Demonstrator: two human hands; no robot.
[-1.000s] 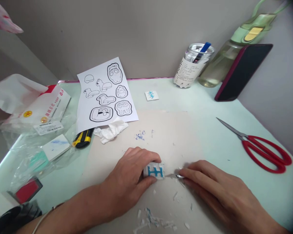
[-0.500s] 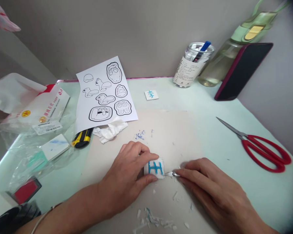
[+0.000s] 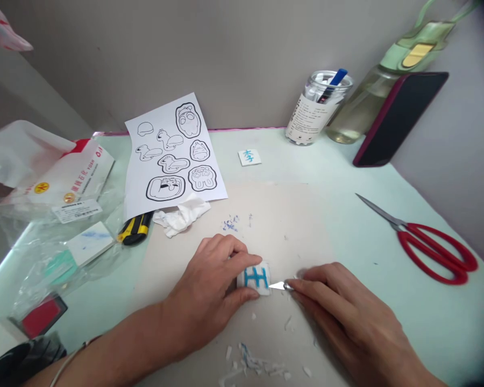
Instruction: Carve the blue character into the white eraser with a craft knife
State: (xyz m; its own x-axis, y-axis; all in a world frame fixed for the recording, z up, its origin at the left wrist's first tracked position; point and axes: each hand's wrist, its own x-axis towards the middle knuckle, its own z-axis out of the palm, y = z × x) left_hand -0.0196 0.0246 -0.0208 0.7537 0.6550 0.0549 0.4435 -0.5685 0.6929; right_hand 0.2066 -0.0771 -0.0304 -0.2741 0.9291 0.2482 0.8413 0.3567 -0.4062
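A small white block (image 3: 257, 278) with a blue character on its top lies on the grey-beige mat (image 3: 306, 215). My left hand (image 3: 218, 279) grips it between thumb and index finger at its left side. A craft knife (image 3: 280, 285) is pinched in my right hand (image 3: 342, 306), its pointed blade at the block's lower right edge; most of the handle is hidden by my fingers. White and bluish shavings (image 3: 258, 363) are scattered on the mat below the block.
A second marked block (image 3: 249, 157) lies farther back. Red-handled scissors (image 3: 435, 252) rest at right, near a phone (image 3: 401, 118), bottle (image 3: 355, 97) and pen jar (image 3: 312, 113). On the left are a printed sheet (image 3: 173, 156), tissue (image 3: 181, 215), yellow-black cutter (image 3: 135, 228) and red ink pad (image 3: 44, 314).
The knife blade has turned, so its bright flat side now shows more, and its tip sits slightly higher at the block's edge. My left hand still holds the block.
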